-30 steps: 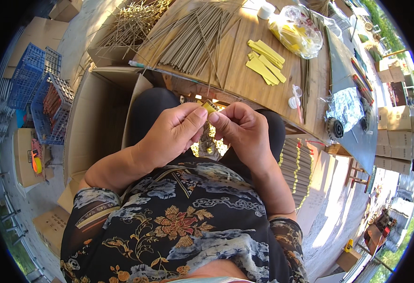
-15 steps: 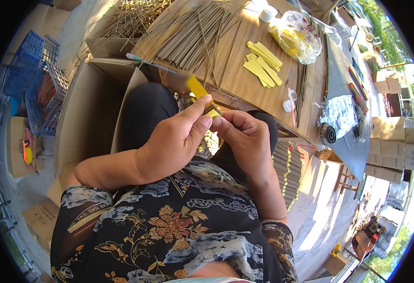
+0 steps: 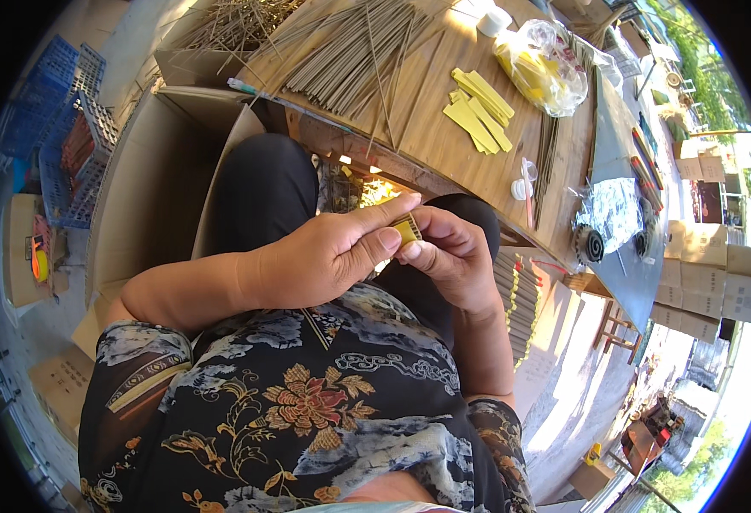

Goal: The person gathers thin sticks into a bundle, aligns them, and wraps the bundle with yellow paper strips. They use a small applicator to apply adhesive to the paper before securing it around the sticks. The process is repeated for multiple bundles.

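In front of my lap my two hands meet around a short bundle [image 3: 407,229] with a yellow paper band about it. Dark ends, packed close together, show along its upper edge; most of it is hidden by fingers. My left hand [image 3: 320,261] is closed, its thumb pressed on the band and its fingers stretched along the far side. My right hand [image 3: 459,263] pinches the other side between thumb and fingers. Beyond them on the wooden table [image 3: 431,120] lie loose yellow paper strips [image 3: 480,111], with thin brown sticks [image 3: 358,60] spread out to their left.
An open cardboard box [image 3: 149,184] stands by my left knee. A clear bag with yellow strips [image 3: 539,67] and a white jar [image 3: 495,21] sit farther back. Banded brown sticks [image 3: 516,299] lie low on the right. Blue crates [image 3: 72,162] are at far left.
The yellow strip's free end, which stuck up beyond my left hand, is now wound about the bundle. Both hands have shifted slightly right and nearer to me.
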### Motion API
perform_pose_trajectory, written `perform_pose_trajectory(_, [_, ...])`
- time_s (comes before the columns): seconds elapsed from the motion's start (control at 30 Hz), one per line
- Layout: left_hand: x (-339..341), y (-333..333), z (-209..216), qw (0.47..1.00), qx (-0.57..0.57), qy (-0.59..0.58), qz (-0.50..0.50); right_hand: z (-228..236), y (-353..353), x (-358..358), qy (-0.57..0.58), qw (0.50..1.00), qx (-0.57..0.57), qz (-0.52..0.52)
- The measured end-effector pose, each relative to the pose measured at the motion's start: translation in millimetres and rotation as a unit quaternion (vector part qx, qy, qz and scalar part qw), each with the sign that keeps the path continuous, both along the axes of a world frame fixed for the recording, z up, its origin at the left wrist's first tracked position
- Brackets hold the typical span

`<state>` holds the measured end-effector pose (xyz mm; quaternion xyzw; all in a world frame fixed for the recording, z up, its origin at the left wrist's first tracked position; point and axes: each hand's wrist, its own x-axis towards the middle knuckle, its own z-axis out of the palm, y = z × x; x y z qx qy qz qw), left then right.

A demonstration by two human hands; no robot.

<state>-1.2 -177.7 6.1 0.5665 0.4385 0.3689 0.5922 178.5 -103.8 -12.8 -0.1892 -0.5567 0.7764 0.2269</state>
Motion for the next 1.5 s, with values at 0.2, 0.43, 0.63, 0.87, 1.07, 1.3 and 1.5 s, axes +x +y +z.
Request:
perform_pose_trajectory(0.2, [-0.9,5.3,0.7,0.988,-0.093,-0.116,-0.052,-1.5,1.1,7.1,-0.004,1.0,-0.028,0.007])
perform_pose_trajectory(0.43, [-2.0,8.3,-4.9,0.956,-0.2,-0.204,-0.068,1.1,-0.4,3.6,0.035,0.999,0.007,0.006])
perform_pose_trajectory(0.63, [-0.6,6.7,-4.2,0.951,-0.221,-0.204,-0.063,2.0,7.6,10.3,-0.011,0.998,0.033,0.049])
perform_pose_trajectory(0.87, [1.1,8.4,-4.8,0.96,-0.185,-0.206,-0.027,2.2,1.1,1.6,-0.002,0.995,0.065,-0.079])
perform_pose_trajectory(1.07, [-1.2,7.0,1.5,0.974,-0.164,-0.158,-0.002,1.1,-2.6,1.8,-0.08,0.933,0.306,-0.172])
perform_pose_trajectory(1.3, [1.0,7.1,4.1,0.979,-0.164,-0.121,0.027,3.1,-14.6,1.4,-0.086,0.951,0.233,-0.186])
perform_pose_trajectory(1.5, [0.5,7.4,2.9,0.978,-0.167,-0.118,0.027,4.8,-16.1,2.3,-0.096,0.952,0.228,-0.182])
